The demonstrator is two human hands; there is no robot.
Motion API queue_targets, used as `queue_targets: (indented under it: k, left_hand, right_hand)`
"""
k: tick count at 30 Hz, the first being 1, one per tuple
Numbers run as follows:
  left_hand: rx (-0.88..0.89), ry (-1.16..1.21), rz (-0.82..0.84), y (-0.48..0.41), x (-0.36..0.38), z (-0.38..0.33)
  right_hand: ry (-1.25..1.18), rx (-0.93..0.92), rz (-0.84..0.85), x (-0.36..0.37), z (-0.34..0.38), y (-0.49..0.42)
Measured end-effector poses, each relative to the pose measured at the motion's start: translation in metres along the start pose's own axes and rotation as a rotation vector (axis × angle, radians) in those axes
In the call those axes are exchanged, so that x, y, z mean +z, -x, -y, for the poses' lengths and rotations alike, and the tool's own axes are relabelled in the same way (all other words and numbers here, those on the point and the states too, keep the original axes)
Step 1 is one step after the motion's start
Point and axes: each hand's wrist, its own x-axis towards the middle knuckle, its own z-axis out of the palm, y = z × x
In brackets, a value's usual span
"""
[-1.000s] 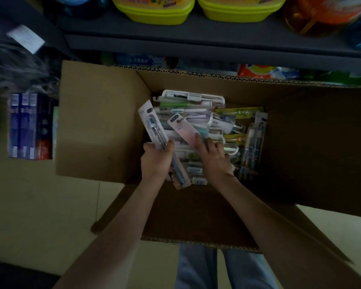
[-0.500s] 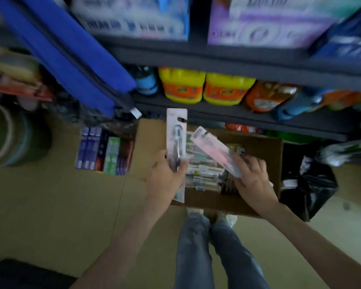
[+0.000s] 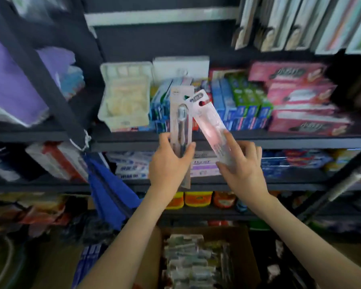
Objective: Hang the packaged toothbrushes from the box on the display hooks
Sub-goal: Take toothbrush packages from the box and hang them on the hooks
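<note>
Shelves (image 3: 217,140) faced fingers (image 3: 164,142); left hand (image 3: 169,163) gripped grey pack (image 3: 180,109), right hand (image 3: 244,170) pinched pink pack (image 3: 206,117), both raised out of box (image 3: 246,247) well below; hanging next.

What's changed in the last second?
Both hands rose from the box to shelf height, each carrying its pack: left hand holds the grey toothbrush pack, right hand the pink toothbrush pack. Same grips as before; the box stays below, still holding packs.

Left hand (image 3: 168,163) and right hand (image 3: 241,166) each hold a toothbrush pack (image 3: 180,113).
</note>
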Motion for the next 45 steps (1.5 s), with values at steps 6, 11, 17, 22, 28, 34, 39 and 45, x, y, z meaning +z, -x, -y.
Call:
queue_targets:
  k: [6,11,17,22,28,34,39,45]
  left_hand:
    - [0.148,0.080,-0.103,-0.040,-0.009,-0.077]
    - [0.270,0.103,-0.113,-0.068,-0.010,-0.135]
    - [0.354,0.044,-0.179,-0.103,-0.012,-0.177]
    - [0.350,-0.020,-0.186,-0.121,-0.016,-0.205]
    - [0.295,0.003,-0.197,-0.136,-0.016,-0.214]
    - [0.286,0.016,-0.224,-0.136,-0.014,-0.219]
    - [0.319,0.003,-0.210,-0.127,-0.002,-0.230]
    - [0.341,0.010,-0.160,-0.121,0.018,-0.251]
  right_hand:
    - [0.032,-0.072,-0.143,-0.059,-0.004,-0.057]
    - [0.009,-0.112,-0.261,-0.113,-0.020,-0.108]
    - [0.063,-0.028,-0.252,-0.168,-0.049,-0.149]
    - [0.139,0.035,-0.288,-0.195,-0.077,-0.174]
    - [0.110,0.044,-0.372,-0.213,-0.086,-0.188]
    - [0.015,0.098,-0.439,-0.212,-0.091,-0.192]
    - [-0.146,0.237,-0.499,-0.220,-0.118,-0.191]
    - [-0.038,0.204,-0.428,-0.236,-0.140,-0.184]
